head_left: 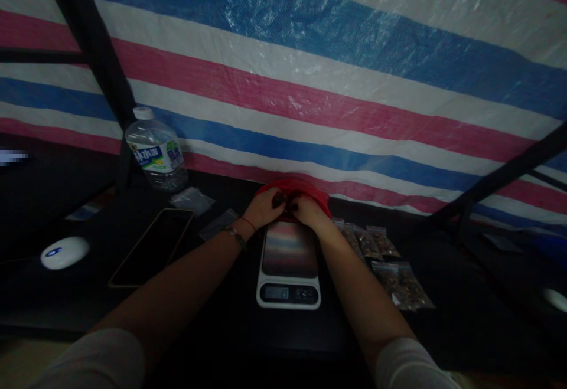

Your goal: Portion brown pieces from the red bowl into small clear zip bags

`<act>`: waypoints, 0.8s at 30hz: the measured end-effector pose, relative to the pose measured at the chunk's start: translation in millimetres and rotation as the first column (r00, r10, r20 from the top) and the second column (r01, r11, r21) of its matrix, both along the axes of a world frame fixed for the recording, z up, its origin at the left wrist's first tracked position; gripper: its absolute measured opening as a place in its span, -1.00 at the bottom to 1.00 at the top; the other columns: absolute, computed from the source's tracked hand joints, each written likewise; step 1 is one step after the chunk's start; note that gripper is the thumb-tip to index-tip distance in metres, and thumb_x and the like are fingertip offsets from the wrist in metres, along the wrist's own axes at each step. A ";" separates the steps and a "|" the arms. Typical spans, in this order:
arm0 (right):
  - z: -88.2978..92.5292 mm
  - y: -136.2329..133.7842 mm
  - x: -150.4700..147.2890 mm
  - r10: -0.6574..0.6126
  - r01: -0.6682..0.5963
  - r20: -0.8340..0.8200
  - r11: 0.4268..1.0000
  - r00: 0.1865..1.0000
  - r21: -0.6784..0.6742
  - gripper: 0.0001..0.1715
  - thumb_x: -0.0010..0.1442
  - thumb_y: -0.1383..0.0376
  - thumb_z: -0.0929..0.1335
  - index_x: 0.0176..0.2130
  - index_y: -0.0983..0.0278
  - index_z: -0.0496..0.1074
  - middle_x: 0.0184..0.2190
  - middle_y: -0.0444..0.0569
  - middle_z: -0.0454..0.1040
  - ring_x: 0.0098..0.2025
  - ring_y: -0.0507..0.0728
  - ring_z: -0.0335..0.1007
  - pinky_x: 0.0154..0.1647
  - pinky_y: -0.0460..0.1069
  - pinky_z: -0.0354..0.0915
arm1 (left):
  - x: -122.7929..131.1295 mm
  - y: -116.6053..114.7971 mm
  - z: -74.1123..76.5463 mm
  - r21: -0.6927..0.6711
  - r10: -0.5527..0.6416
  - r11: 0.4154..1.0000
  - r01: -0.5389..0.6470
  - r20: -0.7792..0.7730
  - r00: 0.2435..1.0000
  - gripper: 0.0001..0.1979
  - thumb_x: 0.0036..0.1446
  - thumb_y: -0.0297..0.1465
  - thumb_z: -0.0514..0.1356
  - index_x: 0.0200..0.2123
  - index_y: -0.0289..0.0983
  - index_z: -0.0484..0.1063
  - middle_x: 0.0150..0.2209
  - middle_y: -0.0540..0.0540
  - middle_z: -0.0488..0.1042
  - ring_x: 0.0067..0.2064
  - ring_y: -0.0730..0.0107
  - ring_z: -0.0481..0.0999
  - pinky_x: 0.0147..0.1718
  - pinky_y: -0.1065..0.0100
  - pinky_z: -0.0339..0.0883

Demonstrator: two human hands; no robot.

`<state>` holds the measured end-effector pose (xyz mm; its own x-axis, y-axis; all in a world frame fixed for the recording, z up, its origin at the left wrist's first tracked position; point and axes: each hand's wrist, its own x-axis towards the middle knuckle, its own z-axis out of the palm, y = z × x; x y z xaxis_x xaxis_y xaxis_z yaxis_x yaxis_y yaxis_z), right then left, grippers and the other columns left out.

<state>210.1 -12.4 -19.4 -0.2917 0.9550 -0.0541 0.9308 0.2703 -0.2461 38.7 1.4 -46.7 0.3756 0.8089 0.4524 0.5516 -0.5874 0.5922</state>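
Note:
My left hand (264, 207) and my right hand (307, 209) meet at the mouth of a red plastic bag (322, 195) behind the scale. Curled inward, the fingers of both hands are closed at the bag's near side. Something dark shows at the fingertips, too dim to make out. Just below the hands lies a white digital kitchen scale (289, 265) with a shiny plate and a lit display. Right of my right forearm are several small clear zip bags (405, 285) filled with brown bits. Clear plastic bags (192, 200) lie beyond my left forearm.
A large clear plastic bottle (157, 150) with a white cap stands at the back left. A dark-screened phone (153, 250) and a white mouse (65, 253) lie on the black table to the left. Behind hangs a striped plastic sheet (287, 94), with dark frame bars at both sides.

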 end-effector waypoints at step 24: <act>0.6 8.8 1.5 -0.031 0.169 -0.450 0.948 0.893 0.269 -0.76 0.10 0.47 0.34 -0.23 0.29 0.55 -0.24 -0.02 0.58 -0.20 0.10 0.48 -0.11 -0.04 0.31 | -2.1 0.6 -1.3 -0.055 -0.031 0.998 0.029 -0.039 0.999 -0.61 0.02 -0.35 0.22 -0.03 -0.27 0.39 -0.14 -0.14 0.55 -0.12 0.20 0.54 -0.11 0.26 0.40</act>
<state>211.6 -3.6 -18.8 -0.1217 0.9317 0.3423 0.7736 0.3051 -0.5554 36.6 1.9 -48.0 0.4171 0.8200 0.3920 0.5577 -0.5714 0.6020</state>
